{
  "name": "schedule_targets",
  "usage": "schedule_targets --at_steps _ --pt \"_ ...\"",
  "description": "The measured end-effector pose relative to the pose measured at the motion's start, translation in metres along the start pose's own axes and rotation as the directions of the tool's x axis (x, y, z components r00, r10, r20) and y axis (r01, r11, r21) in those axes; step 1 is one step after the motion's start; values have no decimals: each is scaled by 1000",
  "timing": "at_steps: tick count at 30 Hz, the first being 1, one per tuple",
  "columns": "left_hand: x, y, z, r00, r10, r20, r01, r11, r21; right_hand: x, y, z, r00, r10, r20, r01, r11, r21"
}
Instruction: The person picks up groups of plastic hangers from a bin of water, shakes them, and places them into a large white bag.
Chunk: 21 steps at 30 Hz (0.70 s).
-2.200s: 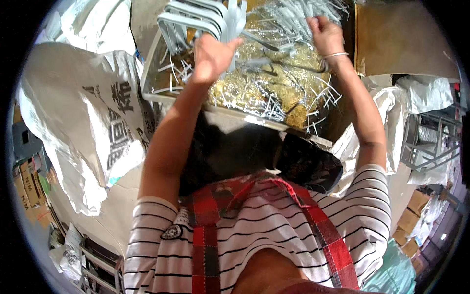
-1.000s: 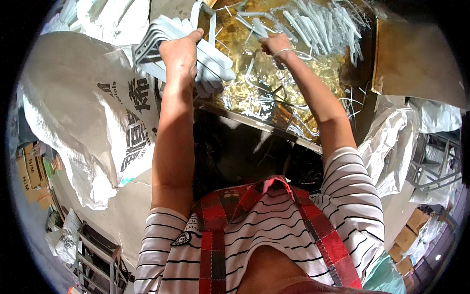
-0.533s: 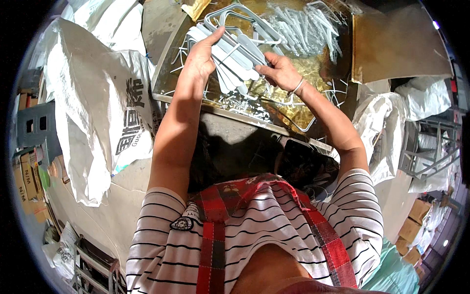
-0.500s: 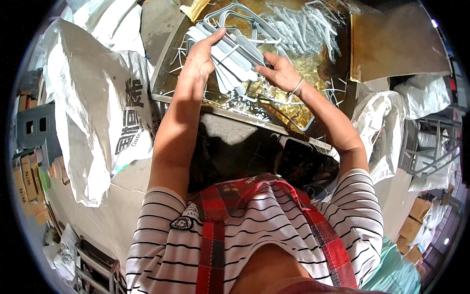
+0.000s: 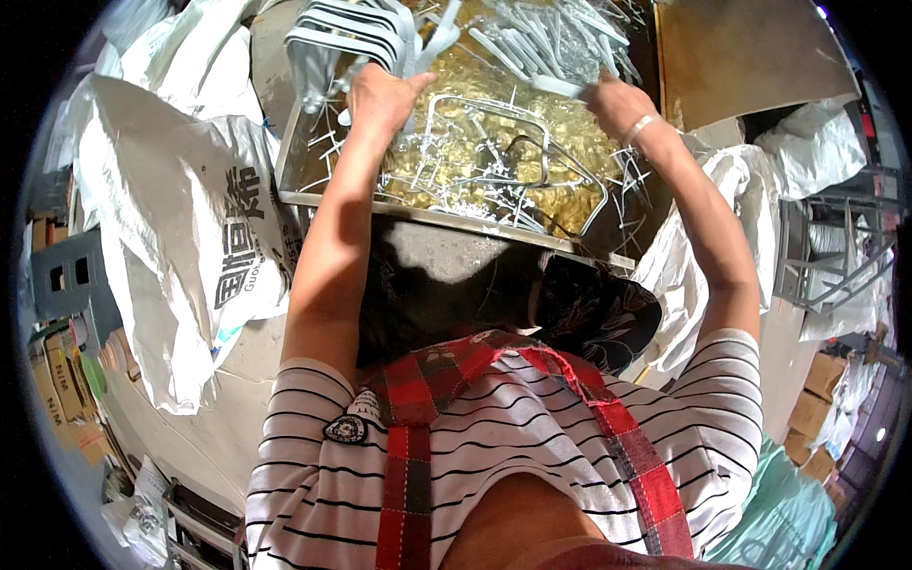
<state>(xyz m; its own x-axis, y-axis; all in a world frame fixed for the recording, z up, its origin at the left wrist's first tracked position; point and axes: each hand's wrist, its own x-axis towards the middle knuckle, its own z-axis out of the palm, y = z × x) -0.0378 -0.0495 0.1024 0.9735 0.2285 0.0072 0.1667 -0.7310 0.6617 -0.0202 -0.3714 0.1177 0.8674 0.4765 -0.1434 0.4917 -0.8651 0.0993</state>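
My left hand [image 5: 383,103] is closed around a bundle of grey-white looped plastic frames [image 5: 347,40], raised over the far left of a shallow tray [image 5: 446,219]. Over the tray's right side, my right hand [image 5: 622,106] grips the end of a flat grey plastic strip [image 5: 559,87], its fingertips partly hidden. Beyond that strip lies a pile of similar grey strips [image 5: 532,38] with clear wrapping. Between my hands, thin bent frames [image 5: 545,157] and loose white offcuts lie on yellowish, shiny material in the tray.
A large white woven sack [image 5: 157,228] stands left of the tray, and another white sack [image 5: 717,223] is at its right. A brown board [image 5: 755,62] rises at the far right. Cardboard boxes [image 5: 822,380] and a metal rack [image 5: 836,256] stand farther right.
My hands have moved apart: the left carried the bundle to the far left, the right moved rightward with a strip. The middle of the tray, previously covered by the bundle, now shows.
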Motion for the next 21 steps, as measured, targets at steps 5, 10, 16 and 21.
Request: schedule_targets --at_steps 5,10,16,21 --pt "-5 10 21 969 209 129 -123 867 -483 51 -72 -47 841 -493 -223 499 866 -37" --pt "0 1 24 936 331 123 -107 596 -796 69 -97 -91 736 -612 -288 601 787 -139" --pt "17 -11 2 970 45 237 220 240 -946 51 -74 -20 769 444 -460 -73 776 627" --pt "19 -21 -7 948 15 319 318 59 -946 48 -98 51 854 153 497 -486 -105 868"
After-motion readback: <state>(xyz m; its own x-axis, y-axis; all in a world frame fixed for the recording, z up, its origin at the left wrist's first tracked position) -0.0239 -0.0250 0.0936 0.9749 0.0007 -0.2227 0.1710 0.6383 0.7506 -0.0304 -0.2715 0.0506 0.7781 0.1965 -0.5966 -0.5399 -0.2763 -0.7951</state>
